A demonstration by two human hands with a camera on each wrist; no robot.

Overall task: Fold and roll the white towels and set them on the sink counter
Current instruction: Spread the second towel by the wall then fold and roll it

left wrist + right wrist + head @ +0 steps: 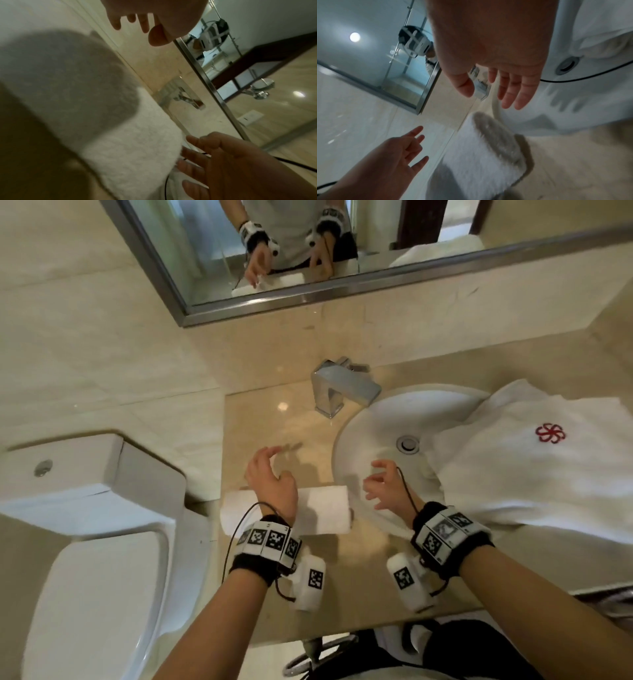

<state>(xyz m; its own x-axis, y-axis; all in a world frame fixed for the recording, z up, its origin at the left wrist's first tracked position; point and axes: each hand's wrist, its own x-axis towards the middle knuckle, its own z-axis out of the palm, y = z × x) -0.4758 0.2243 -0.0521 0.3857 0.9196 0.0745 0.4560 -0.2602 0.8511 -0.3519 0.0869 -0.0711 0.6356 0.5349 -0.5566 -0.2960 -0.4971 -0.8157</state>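
A rolled white towel [322,513] lies on the beige sink counter [274,422], left of the basin and near the front edge. It also shows as the rolled towel [133,155] and the rolled towel [481,155] in the wrist views. My left hand [270,477] hovers above the roll's left half, fingers relaxed, holding nothing. My right hand [385,484] hangs over the basin's left rim just right of the roll, fingers loosely spread and empty. A larger white towel [534,467] with a red flower emblem lies unrolled over the basin's right side and the counter.
A chrome faucet [339,388] stands behind the white basin [370,426]. A mirror [308,244] hangs on the back wall. A toilet [92,535] sits left of the counter, close below its edge. Bare counter lies between the roll and the faucet.
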